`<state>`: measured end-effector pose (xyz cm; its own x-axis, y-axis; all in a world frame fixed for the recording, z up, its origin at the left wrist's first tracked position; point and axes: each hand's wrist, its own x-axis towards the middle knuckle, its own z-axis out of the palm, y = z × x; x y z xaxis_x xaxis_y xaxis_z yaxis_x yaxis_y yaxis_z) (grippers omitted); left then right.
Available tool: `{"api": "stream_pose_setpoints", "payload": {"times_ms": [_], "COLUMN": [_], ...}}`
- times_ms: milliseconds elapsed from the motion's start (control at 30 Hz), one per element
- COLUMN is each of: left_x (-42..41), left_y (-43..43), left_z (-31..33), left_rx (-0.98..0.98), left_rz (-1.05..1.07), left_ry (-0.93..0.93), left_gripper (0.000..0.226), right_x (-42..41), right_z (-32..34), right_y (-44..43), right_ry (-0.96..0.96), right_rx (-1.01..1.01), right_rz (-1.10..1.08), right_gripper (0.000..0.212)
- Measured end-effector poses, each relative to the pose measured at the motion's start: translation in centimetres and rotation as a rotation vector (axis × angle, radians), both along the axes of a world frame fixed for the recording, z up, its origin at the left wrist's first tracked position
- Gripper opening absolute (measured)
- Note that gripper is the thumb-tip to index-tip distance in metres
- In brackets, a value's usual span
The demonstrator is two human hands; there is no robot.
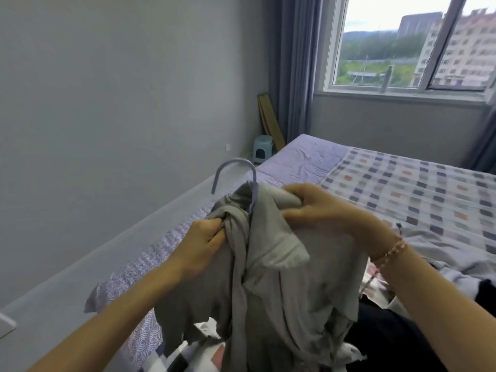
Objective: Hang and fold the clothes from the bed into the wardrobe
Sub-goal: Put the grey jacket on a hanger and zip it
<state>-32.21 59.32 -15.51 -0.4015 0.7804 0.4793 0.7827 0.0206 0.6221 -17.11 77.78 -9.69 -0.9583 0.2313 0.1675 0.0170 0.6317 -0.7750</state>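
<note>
A grey collared shirt (281,285) hangs in front of me above the bed (402,189). The hook of a pale blue hanger (236,170) sticks up out of its neck. My left hand (204,242) grips a bunched fold of the shirt at the left shoulder. My right hand (322,208) clutches the fabric at the collar on the right side, a bead bracelet on its wrist. The rest of the hanger is hidden inside the shirt. No wardrobe is in view.
More clothes lie on the bed at the right: a pale grey garment (440,251) and a dark one (389,334). A small stool (262,149) stands in the far corner by the curtain (292,65). The window (410,44) is beyond the bed.
</note>
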Motion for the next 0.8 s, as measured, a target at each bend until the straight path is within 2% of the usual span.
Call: {"api": "stream_pose_setpoints", "payload": {"times_ms": [100, 133, 200, 233, 333, 433, 500, 567, 633, 700, 767, 800], "left_x": [-1.0, -1.3, -1.6, -1.7, -2.0, -2.4, -2.5, -2.3, -1.6, -0.7, 0.4, 0.6], "left_y": [-0.6, -1.0, -1.7, -2.1, -3.1, -4.0, -4.1, -3.8, -3.4, -3.0, -3.1, -3.2], "left_z": [1.7, 1.9, 1.8, 1.6, 1.4, 1.6, 1.9, 2.4, 3.0, 3.5, 4.0, 4.4], "left_rx": [0.031, 0.035, 0.041, 0.034, 0.028, 0.034, 0.014, -0.005, -0.02, -0.054, -0.062, -0.065], "left_rz": [0.033, 0.043, 0.049, 0.054, 0.069, 0.078, 0.065, 0.047, -0.001, -0.052, -0.094, -0.107], "left_ry": [-0.008, -0.011, -0.031, -0.038, -0.092, -0.109, -0.126, -0.153, -0.14, -0.085, -0.013, 0.002], "left_gripper": [0.04, 0.049, 0.066, 0.071, 0.074, 0.073, 0.065, 0.046, 0.054, 0.07, 0.072, 0.071], "right_x": [0.3, 0.3, 1.1, 1.9, 4.5, 6.8, 7.5, 7.1, 6.2, 4.8, 4.2, 3.9], "right_z": [2.2, 2.4, 2.0, 1.5, 0.7, 0.1, 0.4, 1.4, 2.3, 2.3, 2.4, 2.5], "right_y": [0.5, 0.6, 0.6, 0.6, 1.4, 1.8, 1.1, -0.2, -2.1, -3.4, -4.0, -4.1], "right_ry": [0.156, 0.107, -0.127, -0.177, -0.288, -0.353, -0.299, -0.248, -0.235, -0.184, -0.141, -0.062], "right_rx": [-0.391, -0.398, -0.181, -0.096, -0.097, -0.191, -0.241, -0.305, -0.147, 0.096, 0.188, 0.166], "right_rz": [-0.251, -0.314, -0.342, -0.337, -0.376, -0.337, -0.306, -0.214, -0.1, -0.125, -0.191, -0.226], "right_gripper": [0.018, 0.024, 0.037, 0.044, 0.055, 0.038, 0.027, 0.014, 0.03, 0.03, 0.031, 0.03]}}
